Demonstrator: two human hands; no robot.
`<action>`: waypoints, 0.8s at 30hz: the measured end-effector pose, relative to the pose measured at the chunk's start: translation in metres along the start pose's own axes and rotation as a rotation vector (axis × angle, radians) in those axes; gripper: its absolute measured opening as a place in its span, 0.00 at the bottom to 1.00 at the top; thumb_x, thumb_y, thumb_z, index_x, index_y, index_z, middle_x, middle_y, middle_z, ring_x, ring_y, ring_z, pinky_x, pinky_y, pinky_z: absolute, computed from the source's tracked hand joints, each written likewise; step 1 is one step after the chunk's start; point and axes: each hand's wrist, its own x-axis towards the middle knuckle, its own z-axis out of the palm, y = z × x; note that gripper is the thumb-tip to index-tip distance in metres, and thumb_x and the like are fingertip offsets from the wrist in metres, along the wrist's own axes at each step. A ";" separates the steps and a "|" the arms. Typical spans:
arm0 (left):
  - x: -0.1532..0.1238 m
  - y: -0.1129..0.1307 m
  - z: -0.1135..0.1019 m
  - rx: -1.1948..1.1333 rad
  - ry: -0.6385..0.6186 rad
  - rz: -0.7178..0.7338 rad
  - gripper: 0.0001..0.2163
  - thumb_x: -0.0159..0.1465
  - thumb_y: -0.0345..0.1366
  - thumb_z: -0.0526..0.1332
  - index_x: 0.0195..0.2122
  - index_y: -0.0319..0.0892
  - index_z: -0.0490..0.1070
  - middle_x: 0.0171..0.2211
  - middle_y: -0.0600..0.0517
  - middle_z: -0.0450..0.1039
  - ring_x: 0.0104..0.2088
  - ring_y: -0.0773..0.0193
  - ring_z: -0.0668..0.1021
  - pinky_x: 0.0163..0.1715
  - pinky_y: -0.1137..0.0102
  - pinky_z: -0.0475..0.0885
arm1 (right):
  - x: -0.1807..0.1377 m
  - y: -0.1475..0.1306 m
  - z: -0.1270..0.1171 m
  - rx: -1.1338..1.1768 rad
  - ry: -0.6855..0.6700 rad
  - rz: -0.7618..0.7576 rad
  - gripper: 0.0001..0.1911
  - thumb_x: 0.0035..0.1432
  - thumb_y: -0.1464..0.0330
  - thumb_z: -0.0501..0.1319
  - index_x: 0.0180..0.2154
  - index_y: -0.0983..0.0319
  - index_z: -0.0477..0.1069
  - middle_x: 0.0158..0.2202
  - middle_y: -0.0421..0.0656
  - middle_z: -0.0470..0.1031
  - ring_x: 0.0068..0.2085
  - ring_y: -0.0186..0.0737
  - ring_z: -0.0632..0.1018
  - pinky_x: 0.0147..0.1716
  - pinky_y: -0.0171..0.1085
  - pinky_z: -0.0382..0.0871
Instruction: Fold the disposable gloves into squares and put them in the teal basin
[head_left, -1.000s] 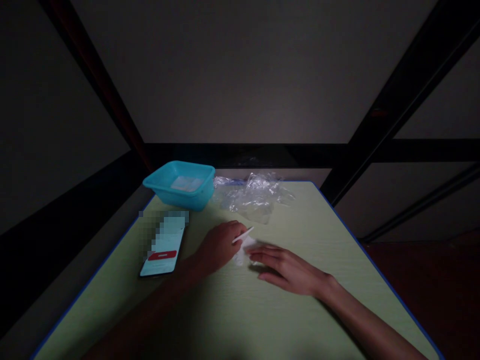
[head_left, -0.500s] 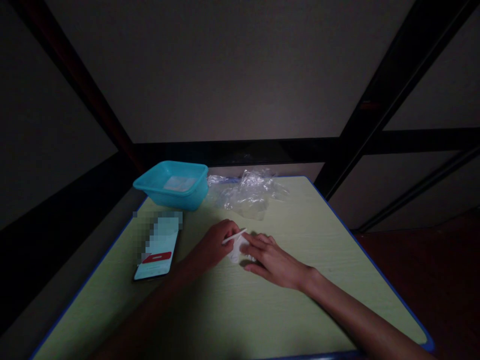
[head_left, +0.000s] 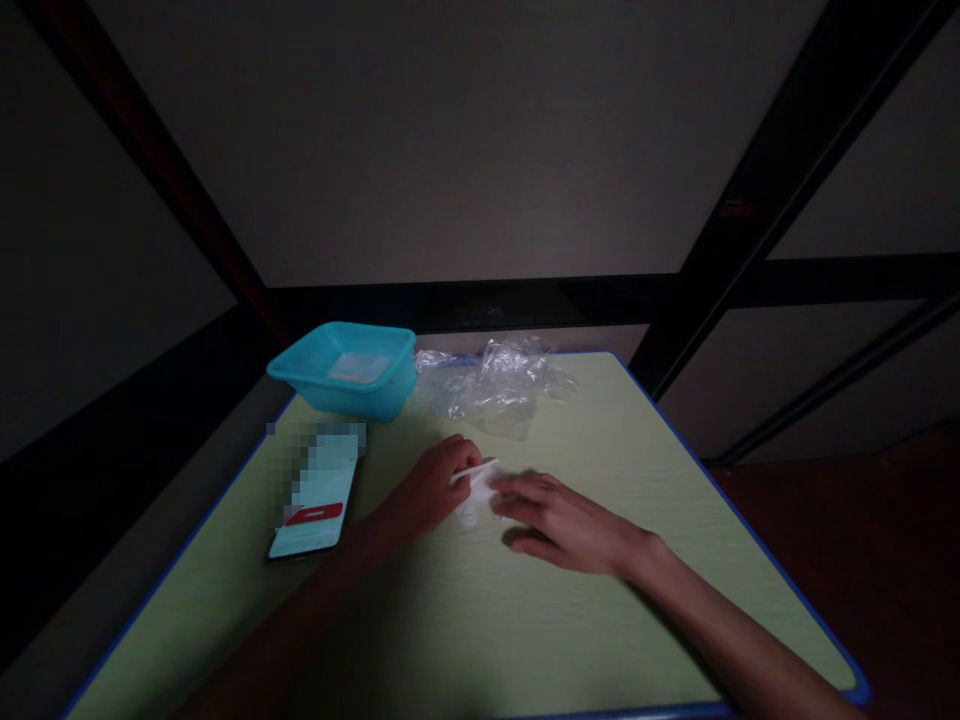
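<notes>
My left hand [head_left: 431, 490] rests on the pale green table [head_left: 480, 620] with its fingers pinched round a thin white stick [head_left: 474, 471] that points up to the right. Just under the stick lies a small white piece of something soft [head_left: 474, 500], too dim to name. My right hand [head_left: 570, 525] lies flat beside it, fingers stretched out to the left, fingertips touching the white piece.
A phone [head_left: 315, 495] with a lit screen lies at the left of the table. A turquoise plastic tub [head_left: 345, 375] stands at the far left corner, crumpled clear plastic wrap [head_left: 495, 385] next to it. Dark frame bars surround the blue-edged table.
The view has shifted slightly. My right hand has drawn back a little to the right and flattened; my left hand keeps the stick over the white piece.
</notes>
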 end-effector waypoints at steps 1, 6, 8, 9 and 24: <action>0.000 0.003 0.000 0.005 -0.006 0.003 0.08 0.46 0.22 0.50 0.26 0.41 0.61 0.25 0.56 0.62 0.29 0.65 0.67 0.29 0.73 0.62 | -0.001 0.000 -0.001 -0.016 -0.004 -0.004 0.18 0.60 0.65 0.55 0.50 0.66 0.66 0.51 0.52 0.67 0.52 0.45 0.68 0.51 0.43 0.60; -0.005 0.014 0.008 0.083 -0.041 0.030 0.10 0.48 0.20 0.50 0.27 0.41 0.62 0.28 0.54 0.62 0.32 0.64 0.69 0.33 0.71 0.64 | -0.005 -0.001 0.001 -0.080 -0.002 -0.033 0.20 0.59 0.66 0.57 0.51 0.66 0.65 0.47 0.50 0.71 0.49 0.46 0.69 0.51 0.46 0.60; -0.009 0.015 0.015 0.176 -0.064 0.034 0.11 0.50 0.19 0.49 0.29 0.41 0.63 0.31 0.53 0.63 0.34 0.63 0.69 0.36 0.70 0.65 | -0.007 0.000 0.001 -0.092 -0.010 -0.032 0.21 0.59 0.66 0.56 0.52 0.66 0.64 0.48 0.50 0.72 0.50 0.47 0.69 0.51 0.47 0.59; -0.011 0.016 0.018 0.227 -0.073 0.031 0.12 0.51 0.19 0.49 0.31 0.41 0.64 0.32 0.52 0.64 0.35 0.63 0.70 0.37 0.70 0.66 | -0.008 0.001 0.000 -0.091 -0.014 -0.030 0.21 0.58 0.66 0.57 0.53 0.65 0.64 0.48 0.50 0.72 0.50 0.47 0.69 0.52 0.47 0.59; -0.025 0.019 0.060 0.522 -0.010 0.041 0.11 0.60 0.22 0.52 0.40 0.38 0.69 0.41 0.44 0.70 0.39 0.56 0.75 0.38 0.64 0.72 | -0.010 -0.003 0.001 -0.184 0.069 -0.072 0.13 0.62 0.70 0.49 0.42 0.65 0.70 0.37 0.47 0.76 0.39 0.42 0.75 0.40 0.41 0.69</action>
